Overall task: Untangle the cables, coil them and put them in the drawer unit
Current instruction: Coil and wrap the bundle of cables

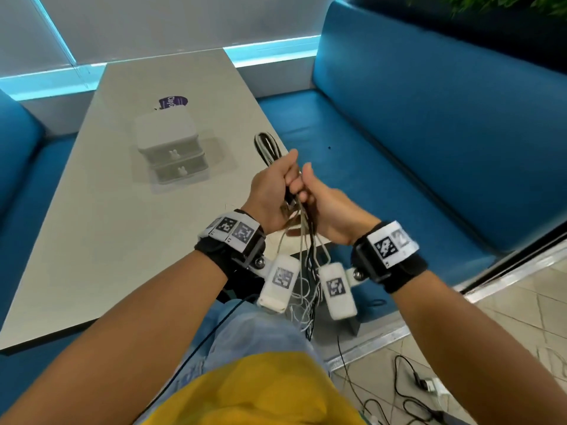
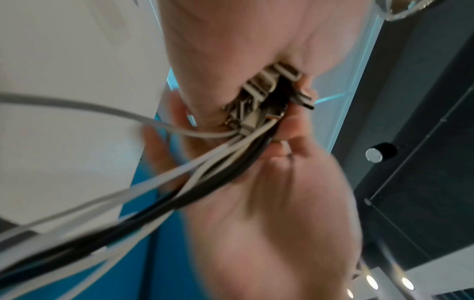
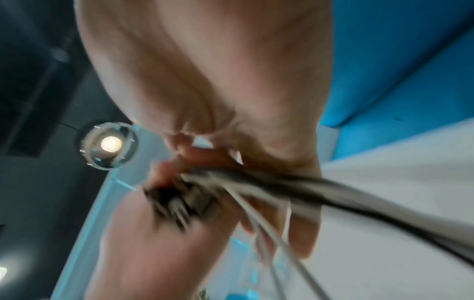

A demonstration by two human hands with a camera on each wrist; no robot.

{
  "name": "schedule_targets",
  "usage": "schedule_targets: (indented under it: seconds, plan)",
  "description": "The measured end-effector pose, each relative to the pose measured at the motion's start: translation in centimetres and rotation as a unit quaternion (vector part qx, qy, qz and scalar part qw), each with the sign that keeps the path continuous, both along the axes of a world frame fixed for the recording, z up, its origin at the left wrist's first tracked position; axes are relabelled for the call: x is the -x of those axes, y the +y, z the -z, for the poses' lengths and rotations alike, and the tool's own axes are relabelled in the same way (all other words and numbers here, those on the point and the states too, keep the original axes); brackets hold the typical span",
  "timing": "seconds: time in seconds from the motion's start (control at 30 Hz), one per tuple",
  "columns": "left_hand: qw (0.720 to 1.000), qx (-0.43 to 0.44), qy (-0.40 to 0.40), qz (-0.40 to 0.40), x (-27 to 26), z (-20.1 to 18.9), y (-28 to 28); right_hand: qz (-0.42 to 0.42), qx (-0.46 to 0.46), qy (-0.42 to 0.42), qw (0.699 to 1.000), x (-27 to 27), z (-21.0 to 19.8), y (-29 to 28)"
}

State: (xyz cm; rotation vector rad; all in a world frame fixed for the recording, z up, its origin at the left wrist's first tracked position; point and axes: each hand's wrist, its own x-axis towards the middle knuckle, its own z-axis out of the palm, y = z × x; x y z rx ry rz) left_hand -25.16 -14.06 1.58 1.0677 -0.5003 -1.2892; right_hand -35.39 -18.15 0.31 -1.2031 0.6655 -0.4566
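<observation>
The bundle of white and black cables (image 1: pixel 302 222) is held in the air above the table's (image 1: pixel 101 240) near right edge, plugs gathered at the top, loose lengths hanging towards the person's lap. The left hand (image 1: pixel 271 194) is clenched round the gathered strands, probably to keep the ends together. The right hand (image 1: pixel 322 207) pinches strands beside it, seemingly picking one out. The drawer unit (image 1: pixel 171 148) stands mid-table, both drawers closed.

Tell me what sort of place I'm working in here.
Probably a booth in a café or office lounge: blue padded bench seating beside a long grey table, with round ceiling spotlights on a dark ceiling.
</observation>
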Motion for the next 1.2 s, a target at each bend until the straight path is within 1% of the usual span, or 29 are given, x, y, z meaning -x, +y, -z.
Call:
schedule_targets:
  seconds: [0.03, 0.1, 0.2, 0.3, 0.37, 0.4, 0.47, 0.53, 0.57, 0.63, 0.7, 0.83, 0.9, 0.93, 1.0, 1.07, 1.13, 1.2]
  plan:
    - [1.0, -0.002, -0.006, -0.018, -0.3, -0.3, -0.2, -0.004, -0.023, -0.005, 1.0, 0.0, 0.9, 0.6]
    - [0.998, -0.011, -0.027, -0.049, -1.0, -0.6, -0.4, -0.011, -0.032, -0.012, 0.999, 0.3, 2.5, 1.4]
    - [0.995, -0.038, -0.038, -0.088, -1.6, -0.6, -0.6, -0.003, 0.001, -0.024, 1.0, 0.5, 4.4, 2.5]
    - [0.985, -0.068, -0.093, -0.131, -2.5, -0.3, -0.7, 0.009, 0.079, 0.024, 0.997, 0.1, 5.2, 3.8]
    - [0.976, -0.084, -0.12, -0.162, -3.8, -0.2, -0.5, -0.007, 0.153, 0.066, 0.986, 0.0, 5.5, 4.2]
    - [0.971, -0.092, -0.139, -0.172, -4.5, -0.1, -0.4, -0.02, 0.207, 0.09, 0.974, 0.0, 5.5, 4.3]
    - [0.961, -0.107, -0.188, -0.172, -5.6, -0.1, -0.1, -0.05, 0.33, 0.145, 0.931, 0.0, 5.0, 4.2]
    - [0.95, -0.128, -0.249, -0.142, -6.4, 0.1, 0.3, -0.061, 0.424, 0.179, 0.886, 0.0, 4.0, 3.9]
    - [0.944, -0.139, -0.276, -0.117, -6.6, 0.1, 0.5, -0.055, 0.46, 0.177, 0.869, 0.0, 3.3, 3.7]
    - [0.933, -0.162, -0.317, -0.051, -7.0, 0.2, 1.1, -0.053, 0.516, 0.162, 0.84, -0.2, 1.7, 3.4]
    - [0.922, -0.178, -0.343, 0.016, -7.3, 0.1, 1.7, -0.069, 0.545, 0.157, 0.82, -0.3, 0.4, 3.0]
    - [0.891, -0.185, -0.403, 0.094, -7.3, -0.4, 2.4, -0.057, 0.55, 0.139, 0.822, -0.7, -1.0, 1.9]
    - [0.877, -0.18, -0.426, 0.13, -7.2, -0.9, 2.8, -0.054, 0.537, 0.136, 0.83, -1.2, -1.3, 1.6]
    - [0.879, -0.177, -0.419, 0.144, -7.1, -1.2, 3.0, -0.054, 0.53, 0.135, 0.835, -1.4, -1.5, 1.4]
    - [0.899, -0.17, -0.368, 0.163, -7.2, -1.4, 3.5, -0.055, 0.52, 0.141, 0.841, -1.6, -1.9, 1.3]
    - [0.916, -0.149, -0.326, 0.18, -7.4, -1.2, 4.0, -0.054, 0.496, 0.153, 0.853, -1.7, -2.3, 1.1]
    - [0.917, -0.113, -0.315, 0.216, -7.5, -0.9, 4.3, -0.055, 0.483, 0.153, 0.86, -1.9, -2.6, 1.0]
    - [0.904, -0.093, -0.327, 0.26, -7.4, -0.9, 4.5, -0.043, 0.48, 0.146, 0.864, -2.2, -2.4, 0.9]
